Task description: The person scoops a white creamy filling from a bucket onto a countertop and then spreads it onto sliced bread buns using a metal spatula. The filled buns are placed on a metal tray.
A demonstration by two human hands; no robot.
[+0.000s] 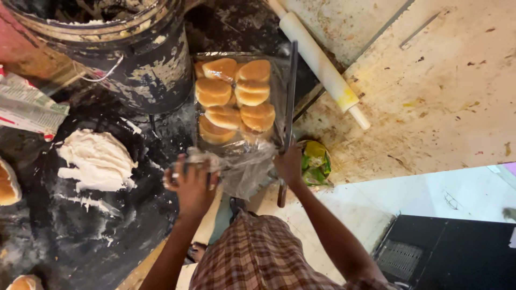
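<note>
Plastic bun bag: left hand, right hand outstretched, pinching its open end.

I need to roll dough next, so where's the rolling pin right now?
In the head view, the white rolling pin lies diagonally at upper centre, on the stained pale worktop, just right of the clear bag of buns both hands are holding.

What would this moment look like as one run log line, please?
left hand: grips open end of clear bun bag | right hand: holds same bag end | bag: round buns inside, on dark counter | beside: rolling pin, white dough
</note>
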